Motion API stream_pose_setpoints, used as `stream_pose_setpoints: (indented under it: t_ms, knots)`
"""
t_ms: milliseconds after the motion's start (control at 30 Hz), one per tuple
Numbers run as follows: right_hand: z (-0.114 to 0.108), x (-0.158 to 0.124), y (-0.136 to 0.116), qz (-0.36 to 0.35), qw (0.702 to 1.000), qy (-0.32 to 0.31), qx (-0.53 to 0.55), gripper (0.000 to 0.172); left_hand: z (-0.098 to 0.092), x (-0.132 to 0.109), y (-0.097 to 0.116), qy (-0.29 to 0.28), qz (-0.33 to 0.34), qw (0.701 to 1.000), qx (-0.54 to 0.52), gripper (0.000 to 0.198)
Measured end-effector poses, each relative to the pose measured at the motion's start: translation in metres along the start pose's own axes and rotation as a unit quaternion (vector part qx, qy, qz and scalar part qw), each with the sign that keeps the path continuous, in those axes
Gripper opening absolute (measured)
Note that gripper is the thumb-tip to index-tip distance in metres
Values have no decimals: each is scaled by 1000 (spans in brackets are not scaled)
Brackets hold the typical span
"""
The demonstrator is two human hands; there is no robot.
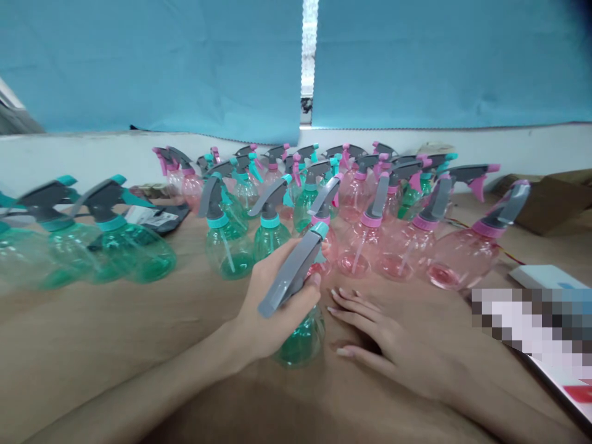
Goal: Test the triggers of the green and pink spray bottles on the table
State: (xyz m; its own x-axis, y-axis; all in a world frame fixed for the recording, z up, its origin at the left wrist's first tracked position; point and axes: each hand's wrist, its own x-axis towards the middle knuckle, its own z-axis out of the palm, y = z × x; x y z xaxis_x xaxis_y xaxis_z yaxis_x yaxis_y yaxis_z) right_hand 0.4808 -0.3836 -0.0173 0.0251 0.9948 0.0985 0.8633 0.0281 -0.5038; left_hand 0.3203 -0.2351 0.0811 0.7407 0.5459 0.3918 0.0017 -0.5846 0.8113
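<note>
My left hand (272,308) is wrapped round the neck of a green spray bottle (300,342) with a grey and turquoise trigger head. The bottle stands upright on the brown table (139,370), and my fingers partly hide its neck and trigger. To its right, my right hand (374,333) rests on the table with fingers apart, holding nothing. Just beyond my hands is a row of similar bottles, among them a green spray bottle (271,237) and a pink spray bottle (358,246).
More green spray bottles (134,246) stand at the left, near a dark plastic packet (160,217). Several more bottles crowd the back by the white wall. At the right lie a brown cardboard piece (546,200), a white box (546,275) and a blurred-out flat object (531,327).
</note>
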Motion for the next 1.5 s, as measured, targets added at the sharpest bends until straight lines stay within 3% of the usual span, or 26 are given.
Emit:
stream_pose_setpoints:
  t_ms: [1267,1500]
  knots:
    - [-4,1,-2,15,999,-41,-30,62,-1,1,3,-6,8,1000,8,6]
    - [-3,1,-2,19,998,-46,-46,63,-7,2,3,-32,34,999,4,8]
